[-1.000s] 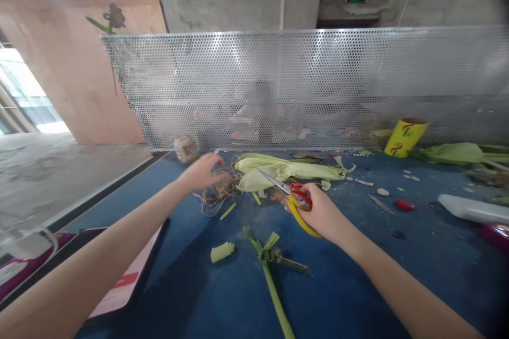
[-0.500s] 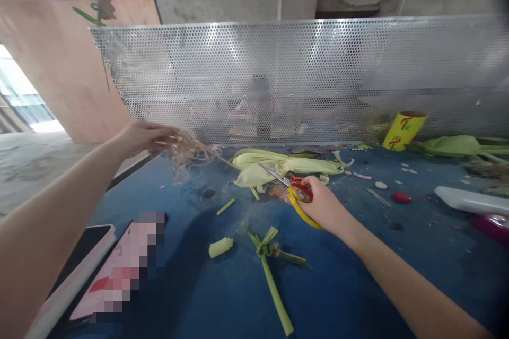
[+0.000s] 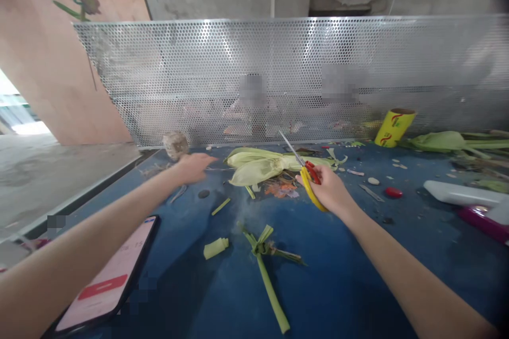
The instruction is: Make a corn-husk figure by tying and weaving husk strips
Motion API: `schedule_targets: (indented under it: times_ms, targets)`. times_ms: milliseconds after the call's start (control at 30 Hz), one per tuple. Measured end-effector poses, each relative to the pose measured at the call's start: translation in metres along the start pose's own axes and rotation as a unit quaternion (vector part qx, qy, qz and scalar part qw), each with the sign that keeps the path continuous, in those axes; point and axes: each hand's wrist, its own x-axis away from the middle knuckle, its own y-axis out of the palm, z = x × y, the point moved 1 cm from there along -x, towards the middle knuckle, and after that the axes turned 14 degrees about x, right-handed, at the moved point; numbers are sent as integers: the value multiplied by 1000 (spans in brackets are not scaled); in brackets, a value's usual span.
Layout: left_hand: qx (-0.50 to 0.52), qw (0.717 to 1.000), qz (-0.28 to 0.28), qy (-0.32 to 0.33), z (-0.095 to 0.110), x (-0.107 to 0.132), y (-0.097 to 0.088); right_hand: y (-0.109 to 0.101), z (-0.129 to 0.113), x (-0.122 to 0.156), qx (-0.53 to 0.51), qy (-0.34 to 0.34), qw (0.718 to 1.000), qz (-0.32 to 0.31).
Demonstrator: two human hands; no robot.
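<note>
My right hand [image 3: 328,190] grips scissors [image 3: 310,182] with red and yellow handles. Their blades point up and left, raised in front of the pale green corn husks [image 3: 258,166] on the blue table. My left hand [image 3: 194,167], slightly blurred, reaches right with fingers stretched out, just left of the husks; I see nothing held in it. A thin strand runs between its fingers' area and the husks. Behind that hand stands a roll of twine [image 3: 175,144], and a loose fibre tangle [image 3: 155,170] lies left of the wrist. A knotted green husk figure [image 3: 266,259] rests nearer me.
A phone [image 3: 109,275] lies at the left under my forearm. Husk scraps [image 3: 216,248] are scattered centrally. At the right are a yellow roll [image 3: 395,128], more husks [image 3: 441,141], a red pebble [image 3: 393,192] and a white-and-purple tool [image 3: 485,222]. A perforated metal screen [image 3: 294,58] borders the back.
My left hand has let go of the fibre tangle, which now lies on the table, and has moved right toward the husks. The scissors have lifted off the husks, tips now pointing higher.
</note>
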Motion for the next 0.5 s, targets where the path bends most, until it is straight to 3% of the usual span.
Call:
schedule_targets:
  times_ms: [100,200,400,500]
  targets:
    - [7,997,-52,48,30,-2,40,16,7,-15,-13,-21,1000,-6]
    - [16,996,-81,38,42,-5,56,36,-1,-37,-8,-75,997,-33]
    - [56,986,-157,9,37,-10,53,70,-42,-71,19,-201,977,-72]
    - [103,981,-167,9,28,-8,29,82,-42,-79,35,-198,976,-83]
